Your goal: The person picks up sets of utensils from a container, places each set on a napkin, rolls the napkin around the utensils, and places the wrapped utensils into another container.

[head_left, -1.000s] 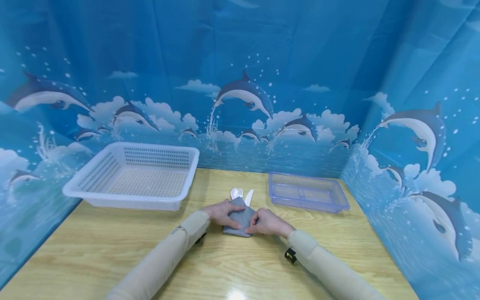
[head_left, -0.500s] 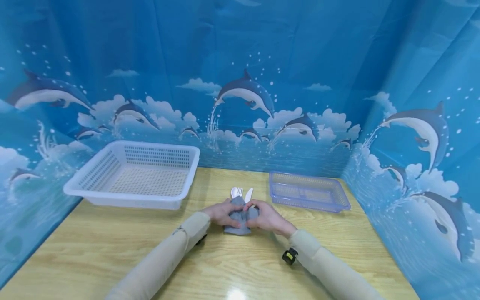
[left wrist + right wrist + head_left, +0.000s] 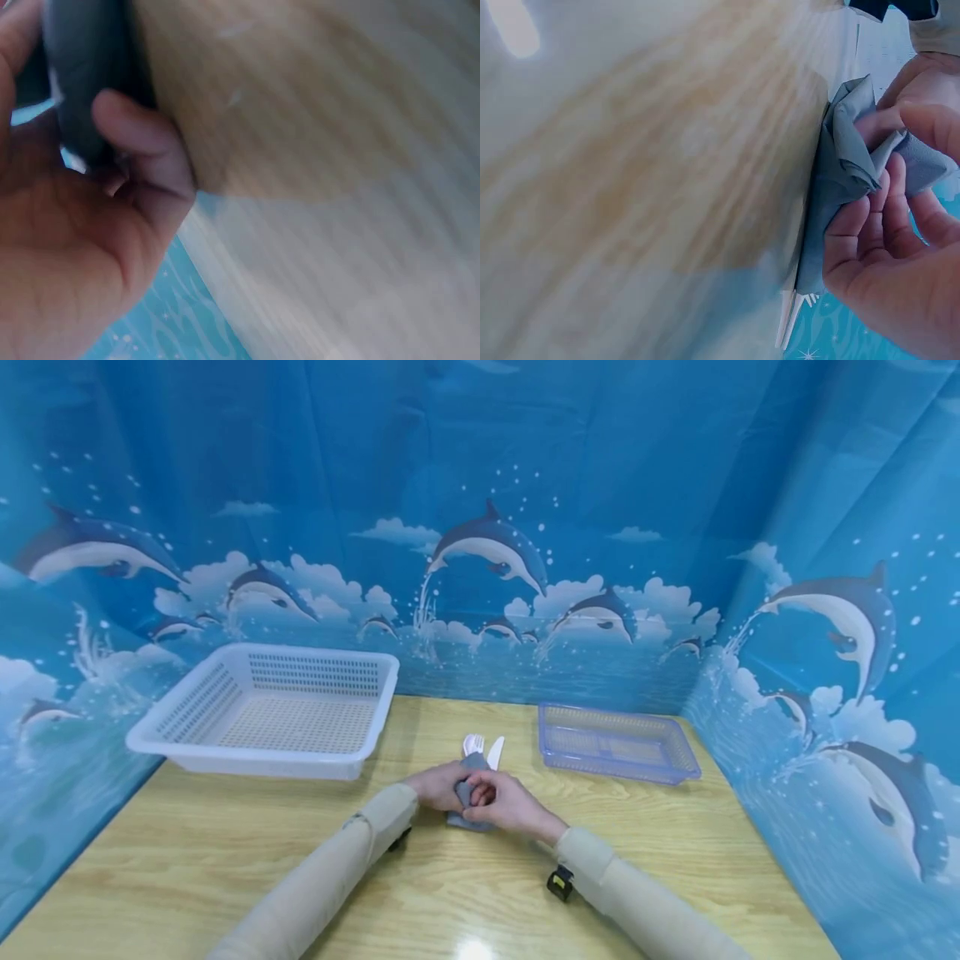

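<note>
A grey cloth napkin (image 3: 470, 822) lies on the table in front of me, wrapped around cutlery. From its far end stick out a white fork (image 3: 478, 743), what looks like a spoon (image 3: 468, 746) overlapping it, and a white knife (image 3: 496, 750). My left hand (image 3: 437, 783) grips the napkin's left side, thumb and fingers curled on the cloth in the left wrist view. With bent fingers, my right hand (image 3: 512, 806) pinches a folded flap of the napkin (image 3: 847, 150) and holds it over the bundle. The cutlery handles are hidden under cloth and hands.
At the back left stands a large white slotted basket (image 3: 360, 760). A shallow clear purple basket (image 3: 618, 768) sits at the back right. The wooden table (image 3: 465, 893) ends against a blue dolphin curtain (image 3: 480, 668) behind and at both sides.
My right hand has moved left, taking the napkin's right flap over the bundle toward my left hand. The left hand stays almost in place. Both baskets have not moved.
</note>
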Demonstrator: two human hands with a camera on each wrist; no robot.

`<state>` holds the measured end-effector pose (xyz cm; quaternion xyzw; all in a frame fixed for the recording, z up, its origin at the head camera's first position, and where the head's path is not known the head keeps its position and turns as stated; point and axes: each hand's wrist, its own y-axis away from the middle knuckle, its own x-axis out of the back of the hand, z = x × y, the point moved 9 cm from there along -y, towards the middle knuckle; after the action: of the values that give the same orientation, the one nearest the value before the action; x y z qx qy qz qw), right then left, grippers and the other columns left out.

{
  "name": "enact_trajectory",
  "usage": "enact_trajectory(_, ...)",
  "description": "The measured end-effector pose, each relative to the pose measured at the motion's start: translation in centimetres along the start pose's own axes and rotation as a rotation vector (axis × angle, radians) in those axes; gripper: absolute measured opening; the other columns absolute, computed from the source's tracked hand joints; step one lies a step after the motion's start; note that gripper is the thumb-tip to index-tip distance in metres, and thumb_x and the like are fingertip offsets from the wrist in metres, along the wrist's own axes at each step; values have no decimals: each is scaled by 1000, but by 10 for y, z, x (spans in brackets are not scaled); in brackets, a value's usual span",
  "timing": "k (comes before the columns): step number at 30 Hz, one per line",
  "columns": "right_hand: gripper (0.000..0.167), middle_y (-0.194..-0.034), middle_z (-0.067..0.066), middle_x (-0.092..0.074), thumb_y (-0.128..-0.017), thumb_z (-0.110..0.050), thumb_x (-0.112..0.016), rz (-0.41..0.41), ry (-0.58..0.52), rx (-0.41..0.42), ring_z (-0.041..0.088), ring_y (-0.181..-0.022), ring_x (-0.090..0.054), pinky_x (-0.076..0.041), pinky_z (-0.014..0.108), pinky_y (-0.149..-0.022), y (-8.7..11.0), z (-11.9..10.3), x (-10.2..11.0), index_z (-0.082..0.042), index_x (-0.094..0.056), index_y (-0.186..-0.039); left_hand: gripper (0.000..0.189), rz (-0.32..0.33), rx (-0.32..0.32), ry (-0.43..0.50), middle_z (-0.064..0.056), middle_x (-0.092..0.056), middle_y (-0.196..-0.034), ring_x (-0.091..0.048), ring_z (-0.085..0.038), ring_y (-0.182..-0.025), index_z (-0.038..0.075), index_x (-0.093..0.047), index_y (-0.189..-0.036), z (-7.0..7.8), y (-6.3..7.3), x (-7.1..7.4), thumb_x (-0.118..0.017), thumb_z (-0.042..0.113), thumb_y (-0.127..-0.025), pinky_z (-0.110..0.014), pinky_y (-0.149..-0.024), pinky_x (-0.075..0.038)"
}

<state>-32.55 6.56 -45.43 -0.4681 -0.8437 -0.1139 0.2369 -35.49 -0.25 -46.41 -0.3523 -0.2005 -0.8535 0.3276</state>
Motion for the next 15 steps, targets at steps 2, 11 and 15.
enact_trajectory(2, 30, -90, 8, -63, -81, -5, -77, -21, 54, 9, 8, -79, -56, -50, 19, -73, -1, -1, -1, 0, -63, -106, 62, -36, 14, 37, -10, -63, -121, -57, -22, -110, 6, -56, -134, -1, 3, 0, -81, 11, -77, -36, -102, -43)
enact_trajectory(11, 33, -89, -1, -63, -86, -7, -71, -130, 224, 16, 6, -80, -57, -50, 20, -74, -4, -4, -10, -7, -62, -118, 100, -115, 288, 492, -21, -48, -129, -60, -24, -82, 22, -15, -158, -27, 24, 5, -77, 11, -80, -37, -77, -54)
enact_trajectory(15, 39, -92, -1, -65, -87, -1, -64, -146, 233, 13, 7, -83, -59, -50, 22, -76, -5, -3, -10, -8, -56, -125, 96, -45, 304, 451, -14, -58, -101, -59, -19, -78, 17, -17, -158, -30, 23, 10, -78, 28, -85, -31, -71, -51)
